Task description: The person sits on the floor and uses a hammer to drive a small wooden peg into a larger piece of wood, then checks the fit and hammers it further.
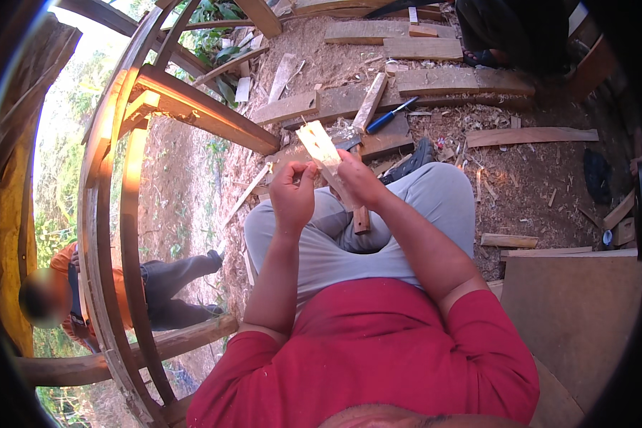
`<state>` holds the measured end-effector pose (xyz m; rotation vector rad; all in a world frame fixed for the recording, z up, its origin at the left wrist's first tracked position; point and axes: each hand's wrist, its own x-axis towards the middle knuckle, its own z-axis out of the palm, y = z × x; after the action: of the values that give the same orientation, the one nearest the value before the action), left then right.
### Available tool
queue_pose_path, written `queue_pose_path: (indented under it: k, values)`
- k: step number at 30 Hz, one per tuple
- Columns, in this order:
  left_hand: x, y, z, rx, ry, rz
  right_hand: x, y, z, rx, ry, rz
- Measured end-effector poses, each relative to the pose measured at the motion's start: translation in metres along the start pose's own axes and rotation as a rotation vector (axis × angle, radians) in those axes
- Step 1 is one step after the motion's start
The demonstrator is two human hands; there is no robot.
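A short, flat piece of wood (319, 146), its far end bright with sunlight, is held up in front of my lap. My right hand (357, 178) is closed around its right side. My left hand (293, 196) is beside its left edge, thumb and forefinger pinched together; whatever is between them is too small to make out. Behind the right hand, a tool with a wooden handle (362, 221) rests between my legs, its dark metal head partly hidden by the wood and hand. A blue-handled tool with a thin metal shaft (381, 123) lies just beyond on a board.
Cut boards (435, 82) and wood shavings cover the ground ahead. A wooden frame (107, 185) stands at the left, with a person in orange (125, 296) beyond it. Another person's dark-clad leg (510, 32) is at the far right. A flat panel (571, 307) lies at my right.
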<state>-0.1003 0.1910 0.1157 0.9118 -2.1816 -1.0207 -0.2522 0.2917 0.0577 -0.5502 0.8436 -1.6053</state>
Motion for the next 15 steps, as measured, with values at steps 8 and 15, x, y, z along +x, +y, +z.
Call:
queue_pose_path:
  k: [8,15]
  values:
    - [0.018,-0.009,0.000,-0.477,-0.027,-0.291,0.007,-0.001,0.023,-0.443,0.191,-0.127]
    - [0.028,-0.048,0.007,-0.621,-0.038,-0.442,0.007,0.007,0.024,-0.579,0.270,0.010]
